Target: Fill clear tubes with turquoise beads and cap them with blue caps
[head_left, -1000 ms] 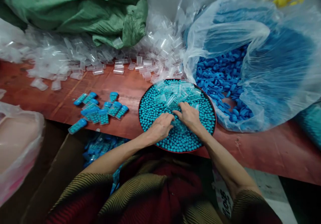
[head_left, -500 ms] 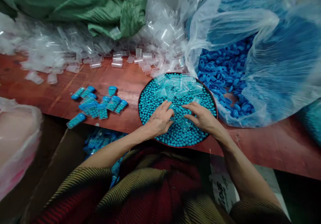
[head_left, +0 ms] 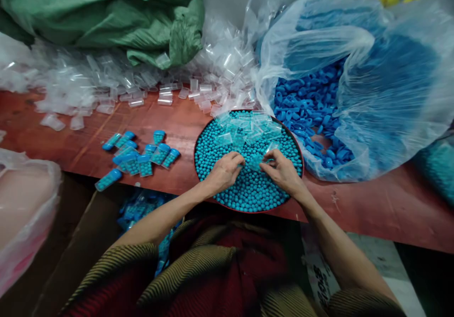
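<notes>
A round tray (head_left: pixel 302 165) full of small teal balls (head_left: pixel 255 195) sits at the table's front edge, with clear plastic containers (head_left: pixel 253 127) lying on the balls toward the back. My left hand (head_left: pixel 227 168) is over the tray's left half, fingers curled and pressed together. Opposite it, my right hand (head_left: pixel 278 168) has its thumb and fingertips pinched close to a clear piece. What lies within either hand's fingertips is too small to make out. Left of the tray, several filled containers with blue caps (head_left: pixel 144 164) lie on the red table (head_left: pixel 170 132).
Loose clear containers (head_left: pixel 64 85) spread along the back beneath a green sack (head_left: pixel 106 19). At the right stands a plastic bag (head_left: pixel 390 94) with blue caps (head_left: pixel 308 104) spilling at its mouth. A pink-lined bag (head_left: pixel 24 203) is at the left. More filled containers (head_left: pixel 142 208) lie below the table edge.
Both hands have closed their fingers more and sit over the tray's middle. Clear pieces that were between the hands have shifted. The whole view has moved slightly.
</notes>
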### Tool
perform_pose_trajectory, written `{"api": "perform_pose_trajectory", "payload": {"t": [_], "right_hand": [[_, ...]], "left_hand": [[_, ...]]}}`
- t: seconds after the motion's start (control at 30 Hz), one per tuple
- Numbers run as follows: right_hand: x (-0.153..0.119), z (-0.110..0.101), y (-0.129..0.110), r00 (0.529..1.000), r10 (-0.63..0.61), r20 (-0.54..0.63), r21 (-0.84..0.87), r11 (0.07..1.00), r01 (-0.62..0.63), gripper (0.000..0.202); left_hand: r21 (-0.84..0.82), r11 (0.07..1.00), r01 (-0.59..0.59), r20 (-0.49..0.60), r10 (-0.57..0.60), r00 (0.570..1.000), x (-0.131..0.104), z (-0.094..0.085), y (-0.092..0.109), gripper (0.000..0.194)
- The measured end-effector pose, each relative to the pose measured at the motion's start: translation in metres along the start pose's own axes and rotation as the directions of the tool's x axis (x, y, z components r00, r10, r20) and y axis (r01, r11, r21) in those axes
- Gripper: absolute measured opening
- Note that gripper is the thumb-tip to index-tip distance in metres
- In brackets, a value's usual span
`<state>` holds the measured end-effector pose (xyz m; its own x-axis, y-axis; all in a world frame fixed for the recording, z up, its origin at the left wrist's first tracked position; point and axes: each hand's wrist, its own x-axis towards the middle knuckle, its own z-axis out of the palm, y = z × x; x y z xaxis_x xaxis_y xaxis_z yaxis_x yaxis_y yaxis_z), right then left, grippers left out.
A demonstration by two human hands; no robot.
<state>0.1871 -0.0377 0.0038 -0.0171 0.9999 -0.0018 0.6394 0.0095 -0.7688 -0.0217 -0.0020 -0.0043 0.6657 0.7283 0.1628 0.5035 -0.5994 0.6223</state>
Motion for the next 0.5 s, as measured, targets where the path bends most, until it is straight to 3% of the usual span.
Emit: {"api": "perform_pose_trajectory", "payload": {"t": [0.13,0.23,0.37,0.43,0.5], "right_hand": [[0.007,0.008,0.002,0.996,-0.049,-0.074,-0.044,0.998,0.046,0.035],[0.010,0.006,0.007,0.993,-0.109,-0.037,-0.119,0.987,0.104,0.034],[0.010,-0.001,0.011,0.998,-0.064,-0.012,-0.086,0.994,0.063,0.020],[0.010,0.000,0.012,0.998,-0.053,-0.028,-0.010,0.999,0.053,0.018],[0.010,0.003,0.013,0.996,-0.066,-0.064,0.042,0.997,0.069,0.017]], "left_hand": [[-0.111,0.993,-0.048,0.031,0.052,0.998,-0.004,0.003,-0.006,0.042],[-0.003,0.999,0.040,0.091,-0.039,0.995,-0.003,0.003,0.001,0.062],[0.228,0.963,0.145,0.152,-0.182,0.971,-0.001,-0.003,0.012,0.043],[0.180,0.970,0.164,0.169,-0.195,0.966,-0.001,-0.003,0.011,0.037],[0.012,0.988,0.155,0.177,-0.154,0.972,-0.001,-0.002,0.007,0.037]]}}
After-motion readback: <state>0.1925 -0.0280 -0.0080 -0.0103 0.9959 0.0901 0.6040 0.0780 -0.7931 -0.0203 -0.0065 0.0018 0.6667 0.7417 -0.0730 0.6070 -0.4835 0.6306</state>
